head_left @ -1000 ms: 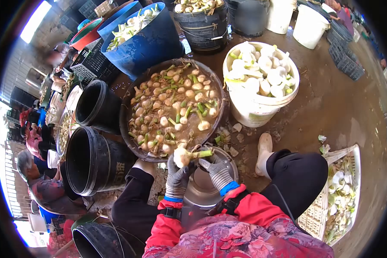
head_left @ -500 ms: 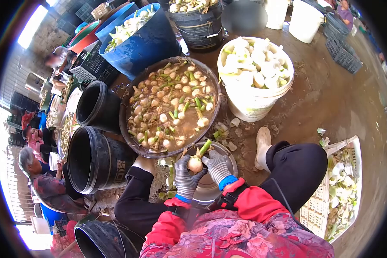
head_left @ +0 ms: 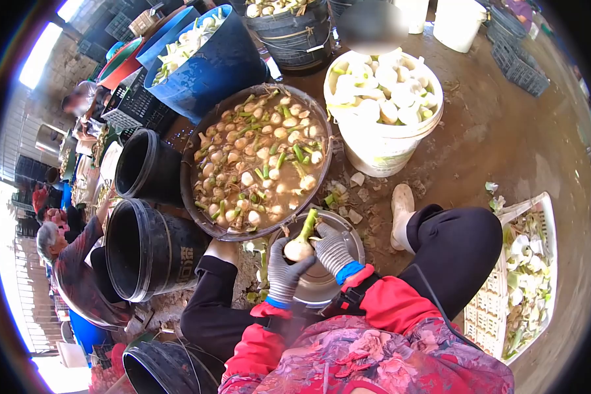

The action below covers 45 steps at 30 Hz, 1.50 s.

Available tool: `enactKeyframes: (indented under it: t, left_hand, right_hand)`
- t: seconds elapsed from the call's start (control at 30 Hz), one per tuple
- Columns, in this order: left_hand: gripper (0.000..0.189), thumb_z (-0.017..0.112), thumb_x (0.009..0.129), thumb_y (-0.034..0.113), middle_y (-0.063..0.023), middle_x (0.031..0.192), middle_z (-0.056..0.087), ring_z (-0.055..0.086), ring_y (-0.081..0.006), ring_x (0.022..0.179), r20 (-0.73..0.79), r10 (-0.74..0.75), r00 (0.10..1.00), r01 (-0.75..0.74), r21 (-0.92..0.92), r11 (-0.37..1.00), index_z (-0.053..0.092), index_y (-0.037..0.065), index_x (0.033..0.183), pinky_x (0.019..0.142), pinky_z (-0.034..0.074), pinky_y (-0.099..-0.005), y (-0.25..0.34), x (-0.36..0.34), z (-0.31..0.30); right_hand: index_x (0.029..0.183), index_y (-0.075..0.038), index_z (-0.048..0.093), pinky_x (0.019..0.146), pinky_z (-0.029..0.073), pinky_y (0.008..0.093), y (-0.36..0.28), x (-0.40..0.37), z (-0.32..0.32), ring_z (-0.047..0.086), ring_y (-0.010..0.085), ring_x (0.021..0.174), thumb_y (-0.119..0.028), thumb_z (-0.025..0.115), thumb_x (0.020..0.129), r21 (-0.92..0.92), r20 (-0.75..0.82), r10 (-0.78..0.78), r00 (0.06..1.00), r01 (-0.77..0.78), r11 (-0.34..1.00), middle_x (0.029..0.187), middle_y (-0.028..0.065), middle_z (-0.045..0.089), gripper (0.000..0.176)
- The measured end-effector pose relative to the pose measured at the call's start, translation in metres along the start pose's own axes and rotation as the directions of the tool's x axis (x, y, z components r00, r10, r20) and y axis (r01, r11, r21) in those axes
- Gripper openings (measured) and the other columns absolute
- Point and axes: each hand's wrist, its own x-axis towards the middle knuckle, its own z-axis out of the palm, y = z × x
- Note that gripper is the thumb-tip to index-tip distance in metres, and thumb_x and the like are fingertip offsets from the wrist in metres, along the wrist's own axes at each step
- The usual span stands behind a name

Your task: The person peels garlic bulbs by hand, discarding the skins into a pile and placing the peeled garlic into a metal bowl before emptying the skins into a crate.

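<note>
My left hand [head_left: 285,270], in a striped grey glove, is closed around a pale garlic bulb [head_left: 298,250] with a thick green stem. My right hand [head_left: 333,249], gloved alike, has its fingers bent at the right side of the bulb and stem; whether it holds a small tool is hidden. Both hands are over a metal basin [head_left: 352,244] between my legs. Beyond them a wide tub [head_left: 327,167] holds many bulbs in brown water. To its right stands a white bucket [head_left: 381,148] heaped with peeled bulbs.
Black buckets [head_left: 151,253] stand left of the tub, and a blue barrel [head_left: 207,75] with pale stalks lies beyond. At right, a white crate [head_left: 550,262] holds peelings. A person [head_left: 79,276] sits at far left. Scraps litter the wet floor.
The bulb's stem has turned more upright between my hands. The person at far left has stretched an arm toward the bulbs there. The view has shifted slightly.
</note>
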Motion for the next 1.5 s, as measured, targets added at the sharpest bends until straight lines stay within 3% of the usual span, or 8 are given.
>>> enactKeyframes:
  t: [0.17,0.43,0.7,0.77,0.97,1.1,1.27,1.5]
  left_hand:
    - [0.065,0.059,0.08,0.056,-0.0167,0.099,0.06,0.061,-0.0314,0.09,0.44,-0.334,0.833,0.527,-0.814,0.242,0.049,0.005,0.118,0.073,0.053,-0.0445,-0.008,-0.004,-0.018]
    - [0.079,0.074,0.068,0.052,-0.0164,0.103,0.058,0.062,-0.0293,0.064,0.175,-0.243,0.954,0.284,-0.276,0.918,0.046,0.0,0.12,0.066,0.055,-0.0431,-0.001,0.002,-0.009]
    - [0.079,0.073,0.07,0.052,-0.013,0.104,0.058,0.061,-0.0261,0.077,0.057,-0.072,0.996,0.088,-0.364,0.927,0.045,0.004,0.126,0.063,0.054,-0.0383,0.002,0.011,-0.021]
    - [0.067,0.056,0.078,0.065,-0.0101,0.092,0.061,0.061,-0.0207,0.076,0.502,-0.269,0.822,0.558,-0.615,0.557,0.054,0.008,0.113,0.061,0.055,-0.0333,0.002,0.021,-0.037]
    - [0.069,0.057,0.076,0.065,-0.0124,0.102,0.059,0.061,-0.0299,0.088,-0.064,-0.515,0.855,0.359,-0.644,0.676,0.048,0.012,0.119,0.073,0.053,-0.0495,-0.028,0.032,-0.036]
    - [0.082,0.079,0.071,0.026,-0.0133,0.117,0.048,0.054,-0.0175,0.089,-0.246,0.161,0.956,-0.169,-0.012,0.986,0.03,-0.001,0.132,0.078,0.048,-0.0254,-0.034,0.002,-0.021]
    - [0.026,0.067,0.082,0.023,-0.0047,0.088,0.061,0.058,-0.0153,0.081,-0.217,-0.334,0.917,0.105,-0.677,0.729,0.062,0.002,0.095,0.075,0.048,-0.0294,-0.025,0.014,-0.036]
    - [0.038,0.065,0.083,0.035,-0.008,0.089,0.061,0.059,-0.0176,0.079,-0.008,-0.332,0.943,0.233,-0.696,0.68,0.062,0.001,0.099,0.072,0.051,-0.0331,0.028,-0.022,-0.038]
  right_hand:
    - [0.107,0.002,0.057,0.083,0.046,0.0335,-0.02,-0.006,-0.007,0.06,0.0261,0.092,-0.008,0.056,0.084,0.064,0.073,-0.195,0.978,0.191,0.98,0.099,0.0162,0.064,0.025]
    - [0.103,0.001,0.062,0.075,0.045,0.0288,-0.005,-0.001,0.001,0.058,0.0152,0.082,-0.028,0.062,0.087,0.456,0.196,0.22,0.956,-0.288,0.842,0.091,0.0071,0.065,0.032]
    - [0.107,0.0,0.062,0.074,0.048,0.0286,-0.022,-0.006,-0.003,0.06,0.0125,0.083,-0.014,0.059,0.088,0.471,0.142,0.188,0.972,-0.234,0.851,0.094,0.0064,0.066,0.024]
    - [0.111,0.0,0.06,0.077,0.048,0.0269,-0.033,-0.01,-0.007,0.059,0.0118,0.086,-0.01,0.058,0.088,0.434,0.182,0.183,0.966,-0.246,0.867,0.098,0.0058,0.065,0.026]
    - [0.118,0.0,0.055,0.078,0.047,0.0258,-0.017,-0.006,0.004,0.058,0.0116,0.087,-0.008,0.057,0.087,0.654,0.262,0.191,0.946,-0.32,0.686,0.101,0.0045,0.063,0.032]
    - [0.121,0.001,0.05,0.077,0.047,0.0259,-0.009,-0.011,0.016,0.058,0.0132,0.089,-0.009,0.057,0.087,0.294,0.34,0.107,0.934,-0.214,0.932,0.102,0.0068,0.062,0.036]
    - [0.12,0.002,0.048,0.079,0.048,0.0351,-0.002,-0.013,0.021,0.06,0.0291,0.092,-0.014,0.059,0.086,-0.033,0.259,-0.217,0.941,0.234,0.972,0.103,0.0192,0.061,0.04]
    - [0.107,0.0,0.058,0.067,0.05,0.0391,0.052,0.023,-0.021,0.063,0.0305,0.075,-0.022,0.06,0.086,0.208,-0.034,0.349,0.936,-0.335,0.919,0.091,0.0161,0.065,0.031]
